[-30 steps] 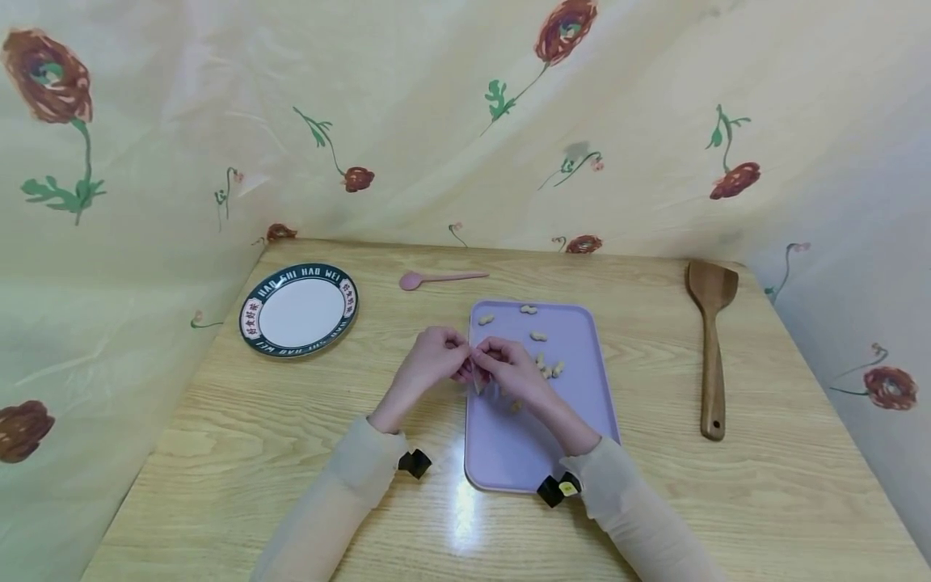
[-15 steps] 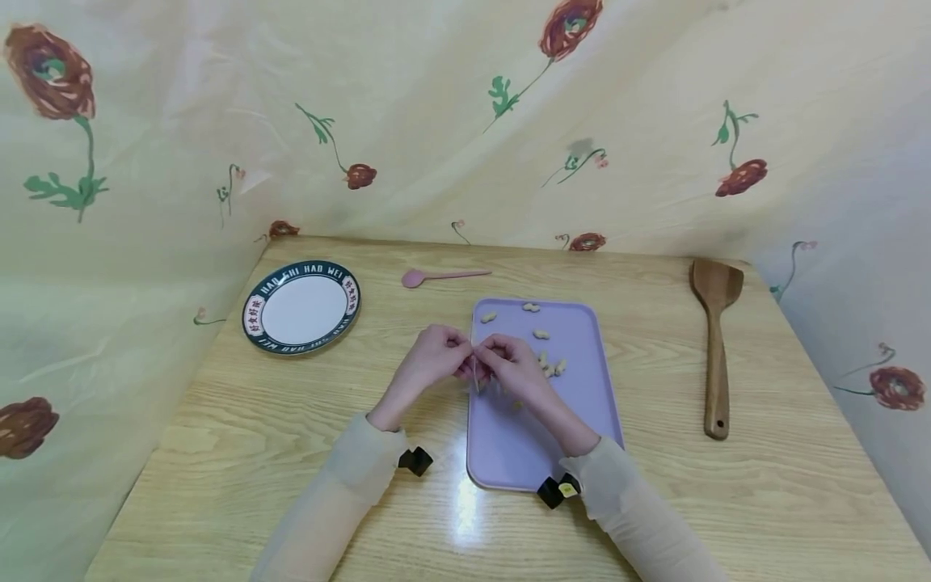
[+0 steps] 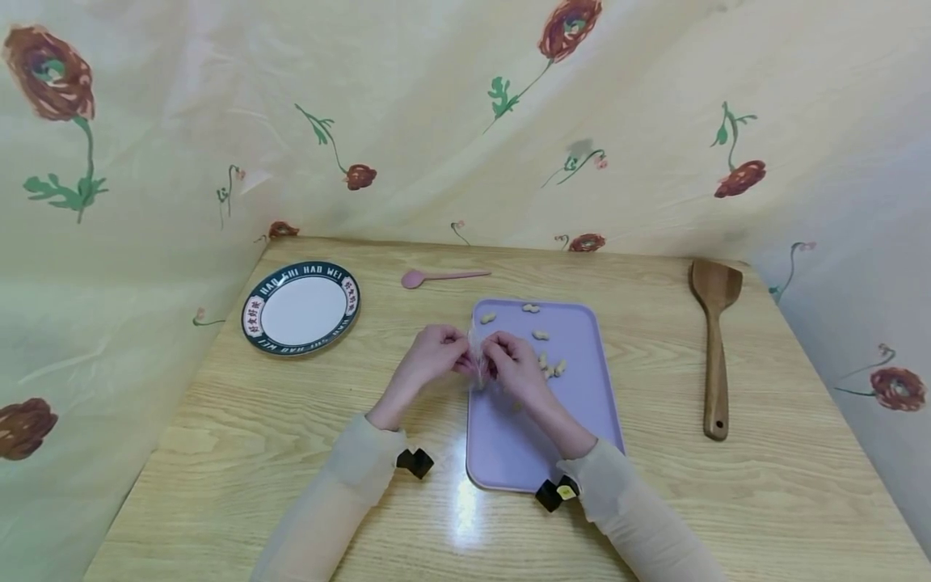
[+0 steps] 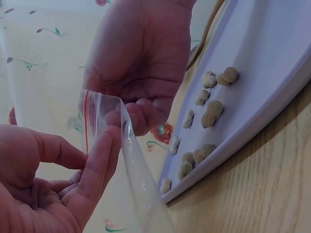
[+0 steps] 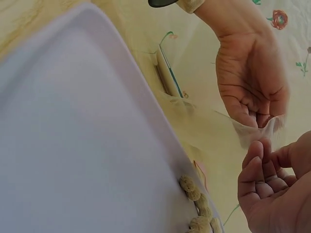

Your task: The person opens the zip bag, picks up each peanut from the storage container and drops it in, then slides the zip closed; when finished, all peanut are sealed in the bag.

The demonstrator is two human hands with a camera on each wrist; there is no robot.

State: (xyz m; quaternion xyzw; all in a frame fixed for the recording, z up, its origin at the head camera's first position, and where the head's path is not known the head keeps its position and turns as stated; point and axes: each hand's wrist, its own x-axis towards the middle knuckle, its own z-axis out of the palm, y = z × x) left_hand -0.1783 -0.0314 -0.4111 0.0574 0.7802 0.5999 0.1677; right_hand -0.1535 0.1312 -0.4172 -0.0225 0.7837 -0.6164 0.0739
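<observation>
Between the two hands, over the left edge of the purple tray (image 3: 534, 453), is a clear zip-lock bag (image 4: 141, 179) with a red line along its mouth. My left hand (image 3: 435, 353) pinches one side of the mouth between thumb and fingers. Facing it, my right hand (image 3: 515, 370) pinches the other side, its fingertips partly behind the film in the left wrist view. The body of the bag hangs down from the fingers. Unshelled peanuts (image 3: 540, 335) lie scattered on the tray, some of them hidden behind my right hand in the head view.
A white plate (image 3: 304, 311) with a dark green lettered rim stands at the left. Behind the hands lies a pink spoon (image 3: 413, 279), and a wooden spatula (image 3: 715, 356) rests right of the tray. Floral cloth (image 3: 436, 121) closes off the table's back and sides.
The hands have drawn slightly apart, the right one shifting a little rightward. Clear film now shows spread between them, where before the fingertips met and the bag looked like a thin strip.
</observation>
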